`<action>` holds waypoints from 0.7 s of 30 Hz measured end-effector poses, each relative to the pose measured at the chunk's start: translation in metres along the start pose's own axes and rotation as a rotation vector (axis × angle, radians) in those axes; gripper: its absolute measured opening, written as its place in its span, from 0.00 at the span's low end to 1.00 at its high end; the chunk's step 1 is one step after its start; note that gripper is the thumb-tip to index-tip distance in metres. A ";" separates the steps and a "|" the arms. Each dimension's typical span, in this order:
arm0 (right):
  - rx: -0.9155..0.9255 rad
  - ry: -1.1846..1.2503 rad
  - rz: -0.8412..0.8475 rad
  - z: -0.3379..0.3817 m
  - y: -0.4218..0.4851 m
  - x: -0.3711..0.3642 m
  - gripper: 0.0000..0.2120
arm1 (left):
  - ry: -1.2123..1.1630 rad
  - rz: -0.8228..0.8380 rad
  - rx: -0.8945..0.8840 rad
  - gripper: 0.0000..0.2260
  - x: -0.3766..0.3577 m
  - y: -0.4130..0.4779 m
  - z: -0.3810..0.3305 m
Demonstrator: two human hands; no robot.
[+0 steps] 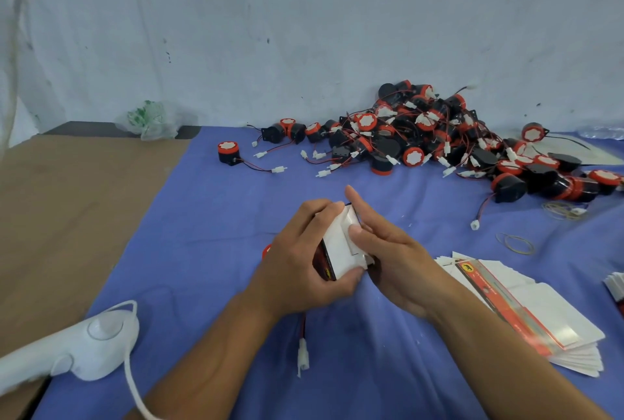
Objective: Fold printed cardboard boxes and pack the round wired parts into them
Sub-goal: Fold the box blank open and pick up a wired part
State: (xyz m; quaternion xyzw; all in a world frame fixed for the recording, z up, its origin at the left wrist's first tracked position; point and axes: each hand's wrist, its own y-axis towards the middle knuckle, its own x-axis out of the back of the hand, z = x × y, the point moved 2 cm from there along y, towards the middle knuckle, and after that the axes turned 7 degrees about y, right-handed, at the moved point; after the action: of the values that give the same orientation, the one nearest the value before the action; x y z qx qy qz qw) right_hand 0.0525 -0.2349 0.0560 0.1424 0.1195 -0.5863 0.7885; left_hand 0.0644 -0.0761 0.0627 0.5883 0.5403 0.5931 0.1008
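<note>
A small printed cardboard box, white inside with red and black print outside, is held above the blue cloth in the middle. My left hand wraps around its left side. My right hand presses fingers on its white flap from the right. A red and black wire with a white connector hangs below my left hand. A red bit of a round part shows left of that hand. A big pile of round black and red wired parts lies at the back right. Flat printed box blanks are stacked at the right.
A blue cloth covers the table; bare brown board lies to the left. A white handle-shaped device with a cord sits at the lower left. Rubber bands lie at the right. A crumpled plastic bag rests by the wall.
</note>
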 end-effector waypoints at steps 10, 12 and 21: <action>-0.007 0.110 0.021 0.012 -0.002 0.001 0.17 | 0.015 -0.109 -0.041 0.36 -0.007 -0.002 0.003; 0.020 0.012 -0.045 0.011 -0.001 0.005 0.20 | 0.025 -0.113 -0.054 0.37 -0.010 -0.004 0.003; 0.612 -1.434 -0.188 0.046 -0.009 0.006 0.40 | -0.518 0.099 0.319 0.28 -0.001 0.010 -0.006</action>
State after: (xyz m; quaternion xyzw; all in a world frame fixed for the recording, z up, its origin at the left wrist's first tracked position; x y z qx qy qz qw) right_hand 0.0463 -0.2596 0.0954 -0.0705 -0.5741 -0.6064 0.5457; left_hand 0.0652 -0.0842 0.0714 0.7539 0.5537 0.3353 0.1126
